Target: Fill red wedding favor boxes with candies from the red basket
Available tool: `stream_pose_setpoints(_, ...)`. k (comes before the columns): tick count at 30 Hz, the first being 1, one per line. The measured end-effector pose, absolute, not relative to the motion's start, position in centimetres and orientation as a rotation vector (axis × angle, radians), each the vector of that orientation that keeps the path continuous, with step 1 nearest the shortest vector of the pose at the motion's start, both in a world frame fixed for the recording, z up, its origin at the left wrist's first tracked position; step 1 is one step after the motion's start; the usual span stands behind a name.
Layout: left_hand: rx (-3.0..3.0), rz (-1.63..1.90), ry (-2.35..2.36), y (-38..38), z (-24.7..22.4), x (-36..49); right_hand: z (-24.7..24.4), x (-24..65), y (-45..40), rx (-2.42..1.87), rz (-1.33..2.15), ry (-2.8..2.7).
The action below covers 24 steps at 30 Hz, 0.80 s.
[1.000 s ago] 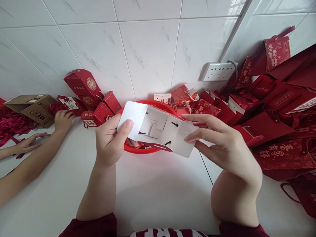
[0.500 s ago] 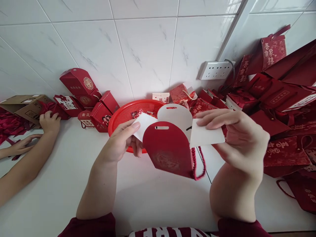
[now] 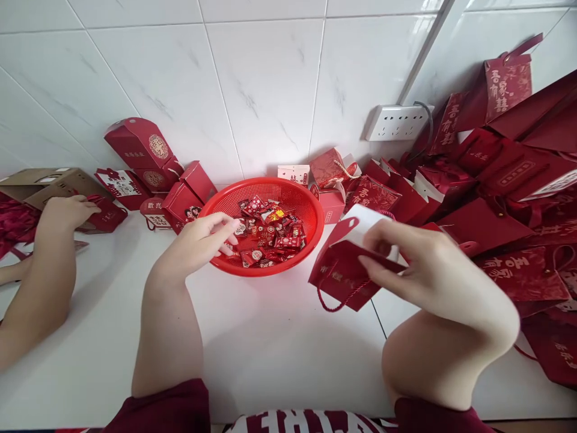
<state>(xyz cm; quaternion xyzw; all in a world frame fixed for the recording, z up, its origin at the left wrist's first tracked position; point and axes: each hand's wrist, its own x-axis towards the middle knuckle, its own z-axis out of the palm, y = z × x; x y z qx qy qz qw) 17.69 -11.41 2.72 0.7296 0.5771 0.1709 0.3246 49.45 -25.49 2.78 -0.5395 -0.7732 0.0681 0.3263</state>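
Observation:
My right hand [image 3: 419,264] grips a small dark red paper gift box [image 3: 333,270] by one of its upper flaps. The box is tilted, its top flaps stand apart with a white inside showing, and a twisted red cord handle hangs from its side. Over the left rim of a round red plastic basket [image 3: 265,273] is my left hand [image 3: 198,243], its fingers loosely bent and apart, with nothing seen in them. Wrapped candies [image 3: 265,231] in mostly red wrappers lie in the basket.
Another person's hand [image 3: 67,210] touches a red box [image 3: 106,213] at the left, near a brown carton [image 3: 49,180]. Red gift boxes [image 3: 148,144] are stacked by the tiled wall. Many red bags and boxes [image 3: 509,264] crowd the right side, below a power strip [image 3: 399,123].
My left hand has let go of the box's white flap and moved left to the basket. My right hand has turned and tilted the box toward the right, uncovering the candies.

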Motion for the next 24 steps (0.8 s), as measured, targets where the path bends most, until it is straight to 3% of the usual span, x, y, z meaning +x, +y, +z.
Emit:
stream_pose_setpoints(6,1.982,0.328,1.64,-10.8,2.4,16.6,1.4,44.9,-23.1,-1.654,0.239,-2.284)
stream_pose_setpoints(13,2.257,0.23,1.284,-13.2,3.4,18.2,2.0,42.9,-22.8,-1.162,0.903,-2.379)
stream_pose_setpoints(18,2.471,0.09,0.767,-16.5,3.0,21.7,1.5,45.4,-20.7,-1.225,0.76,-2.133)
stream_pose_setpoints(24,2.54,-0.097,0.689,-17.5,0.6,23.6,-2.2,46.1,-16.8,-1.578,0.623,-2.225)
